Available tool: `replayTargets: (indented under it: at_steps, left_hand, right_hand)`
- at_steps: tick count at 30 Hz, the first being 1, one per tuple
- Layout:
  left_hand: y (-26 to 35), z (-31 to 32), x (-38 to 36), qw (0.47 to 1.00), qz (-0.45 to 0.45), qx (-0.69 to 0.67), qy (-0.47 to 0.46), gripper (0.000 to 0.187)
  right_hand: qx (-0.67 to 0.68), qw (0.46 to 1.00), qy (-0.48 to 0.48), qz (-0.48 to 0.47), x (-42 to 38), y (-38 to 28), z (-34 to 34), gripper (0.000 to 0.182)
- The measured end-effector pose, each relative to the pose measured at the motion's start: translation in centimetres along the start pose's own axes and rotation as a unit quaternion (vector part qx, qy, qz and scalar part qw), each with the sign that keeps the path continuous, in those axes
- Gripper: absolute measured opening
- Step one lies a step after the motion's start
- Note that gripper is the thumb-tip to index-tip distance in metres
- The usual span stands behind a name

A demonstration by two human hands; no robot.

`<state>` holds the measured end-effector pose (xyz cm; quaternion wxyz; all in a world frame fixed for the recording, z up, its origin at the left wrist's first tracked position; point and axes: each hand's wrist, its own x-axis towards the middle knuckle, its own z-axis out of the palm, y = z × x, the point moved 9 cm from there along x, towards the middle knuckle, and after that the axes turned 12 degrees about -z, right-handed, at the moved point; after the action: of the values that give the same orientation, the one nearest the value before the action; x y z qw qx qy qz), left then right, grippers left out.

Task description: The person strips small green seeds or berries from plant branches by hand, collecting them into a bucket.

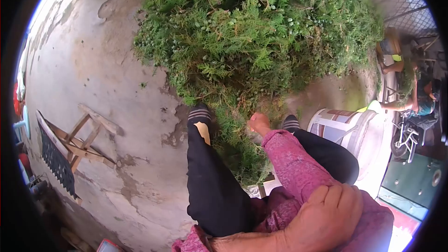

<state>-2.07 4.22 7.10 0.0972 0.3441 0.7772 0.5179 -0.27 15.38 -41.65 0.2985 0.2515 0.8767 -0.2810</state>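
My left hand (324,214) reaches across my body and lies closed over the upper part of my right pink patterned sleeve (298,165). Its knuckles face the camera, while the fingertips are hidden against the cloth. Farther forward, between my feet, my right hand (259,124) is curled closed at the edge of some green conifer sprigs (235,128). Whatever it may hold is too small to make out. A large heap of leafy conifer branches (261,32) spreads in front of both feet.
Right of my knee stands a white bucket (345,128). A wooden folding stool (84,140) lies tipped on the concrete floor (112,65) at left. At the far right, another person (422,100) sits near a wheeled vehicle (406,142) with some greenery.
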Motion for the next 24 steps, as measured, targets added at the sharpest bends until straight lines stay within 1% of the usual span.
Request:
replayTargets:
  at_steps: [1,2,3,5,6,8,9,11,12,14,15,17,18,20,22,23,24]
  left_hand:
    - [-0.1,-0.3,-0.1,1.000,-0.006,-0.018,-0.003,0.026]
    - [-0.1,-0.5,-0.2,1.000,-0.009,-0.018,-0.002,0.026]
    - [-0.1,-0.9,-0.3,0.999,-0.010,-0.041,0.013,0.027]
    - [0.0,-1.6,-0.4,0.997,-0.008,-0.068,0.027,0.029]
    - [0.0,-1.7,-0.6,0.997,-0.008,-0.075,0.019,0.029]
    - [0.0,-1.9,-0.8,0.996,-0.008,-0.084,0.013,0.029]
    - [0.0,-2.0,-0.8,0.996,-0.007,-0.084,0.013,0.029]
    - [0.1,-2.2,-1.0,0.996,-0.004,-0.083,0.013,0.029]
    - [0.1,-2.2,-1.0,0.996,-0.004,-0.086,0.010,0.029]
    - [0.2,-2.2,-1.0,0.996,-0.004,-0.088,0.008,0.030]
    - [0.2,-2.1,-1.0,0.996,-0.004,-0.083,0.005,0.030]
    - [0.1,-2.0,-1.0,0.997,-0.006,-0.078,0.000,0.030]
    - [0.0,-1.9,-1.0,0.997,-0.008,-0.078,-0.003,0.030]
    - [-0.2,-1.9,-0.9,0.997,-0.017,-0.080,-0.005,0.031]
    - [-0.5,-1.8,-0.9,0.996,-0.023,-0.084,-0.008,0.033]
    - [-0.7,-1.9,-1.0,0.995,-0.039,-0.094,-0.014,0.033]
    - [-0.7,-2.1,-0.8,0.996,-0.034,-0.081,-0.013,0.034]
  right_hand:
    - [0.138,0.987,-0.038,0.067,-0.9,1.0,0.9,0.024]
    - [0.274,0.950,-0.073,0.132,-1.8,1.6,2.1,0.023]
    - [0.273,0.950,-0.074,0.132,-2.2,2.1,2.2,0.023]
    - [0.467,0.872,-0.064,0.132,-3.4,3.1,3.4,0.024]
    - [0.465,0.873,-0.062,0.134,-3.7,3.9,3.5,0.024]
    - [0.608,0.785,-0.072,0.094,-3.8,3.8,3.9,0.027]
    - [0.606,0.787,-0.071,0.095,-4.1,3.6,3.5,0.027]
    - [0.654,0.748,-0.083,0.072,-4.3,2.3,2.6,0.022]
    - [0.653,0.749,-0.082,0.071,-4.0,2.4,2.6,0.022]
    - [0.688,0.721,-0.050,0.057,-2.8,2.7,2.1,0.016]
    - [0.688,0.722,-0.051,0.056,-2.3,2.4,1.8,0.016]
    - [0.723,0.690,0.032,0.011,-0.1,2.3,-0.5,0.012]
    - [0.723,0.690,0.031,0.015,0.7,2.1,-0.8,0.012]
    - [0.591,0.803,0.065,0.043,2.6,2.5,-2.6,0.014]
    - [0.507,0.856,0.098,-0.008,3.7,1.0,-3.9,0.016]
    - [0.459,0.884,0.091,-0.004,4.1,0.4,-4.0,0.017]
    - [0.410,0.908,0.086,-0.006,4.5,-0.1,-4.1,0.018]
